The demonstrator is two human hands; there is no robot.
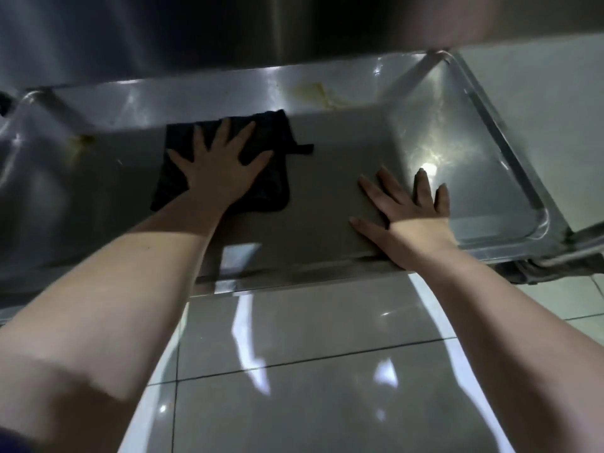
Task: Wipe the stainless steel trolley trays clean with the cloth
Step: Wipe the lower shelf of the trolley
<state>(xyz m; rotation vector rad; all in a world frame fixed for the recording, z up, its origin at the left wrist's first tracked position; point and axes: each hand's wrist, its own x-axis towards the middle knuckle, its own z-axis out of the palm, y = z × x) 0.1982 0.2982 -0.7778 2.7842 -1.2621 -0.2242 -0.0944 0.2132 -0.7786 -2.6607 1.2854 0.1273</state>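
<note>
While left hand (219, 173) presses cloth (273, 188) | tray (327, 204) long axis left-right

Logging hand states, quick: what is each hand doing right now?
Left hand: open, fingers spread, pressing the cloth flat on the tray.
Right hand: open, flat on the tray, holding nothing.

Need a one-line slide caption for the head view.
Left hand presses a dark cloth flat on the steel trolley tray; right hand rests open near its front rim.
</note>
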